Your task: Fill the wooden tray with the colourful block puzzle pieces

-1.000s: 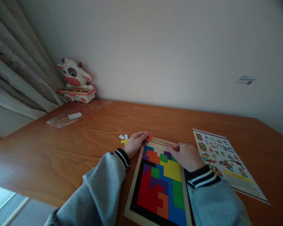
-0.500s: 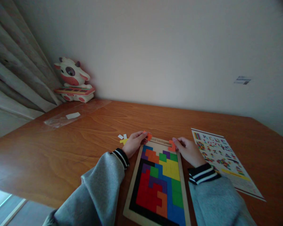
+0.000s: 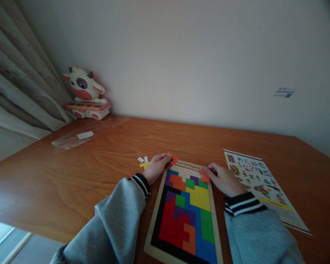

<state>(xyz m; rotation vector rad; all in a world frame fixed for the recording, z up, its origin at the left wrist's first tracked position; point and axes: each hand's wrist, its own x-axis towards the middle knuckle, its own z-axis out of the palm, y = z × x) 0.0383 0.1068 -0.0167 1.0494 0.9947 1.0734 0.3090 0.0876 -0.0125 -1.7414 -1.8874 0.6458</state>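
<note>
One cow-shaped toy keyboard (image 3: 84, 88) stands at the far left corner of the table (image 3: 104, 172). The left hand (image 3: 155, 168) pinches an orange puzzle piece (image 3: 175, 160) at the far left corner of the puzzle board (image 3: 154, 220); the right hand (image 3: 222, 178) pinches a second orange piece (image 3: 205, 178) over its far right corner, perhaps touching it. A printed pattern sheet (image 3: 260, 176) lies past its right edge.

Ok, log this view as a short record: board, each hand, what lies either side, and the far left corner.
Board: wooden-framed, mostly covered with coloured pieces
Left hand: pinches an orange piece at the far left corner
Right hand: holds a second orange piece at the far right corner
Left of board: yellow piece, two white bits
Right of board: printed sheet
Far left: cow toy, clear plastic
</note>
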